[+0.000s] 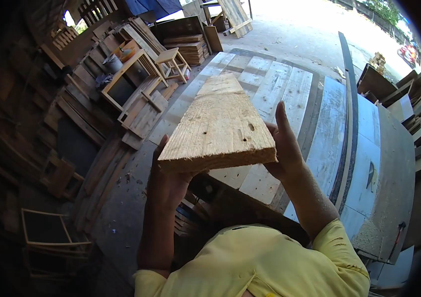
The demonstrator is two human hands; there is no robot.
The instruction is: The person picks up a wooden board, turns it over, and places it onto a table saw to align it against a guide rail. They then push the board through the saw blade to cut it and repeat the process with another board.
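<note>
A long, pale wooden plank [215, 123] stretches away from me, its rough sawn near end raised toward my chest. Several small dark holes mark its upper face near the right side. My left hand [173, 185] grips the near end from the left and below, with most of its fingers hidden under the wood. On the opposite edge, my right hand [285, 148] holds the plank with the thumb pointing up; its other fingers are largely out of sight beneath. Beyond and below the plank lies a worktable [282, 91] topped with whitish boards.
A wooden stool [172, 62] and a stack of boards [186, 48] stand at the far left. Lumber and frames crowd the left side. A long dark bar [351, 114] runs along the table's right part. Scrap wood [420, 101] is piled at the right.
</note>
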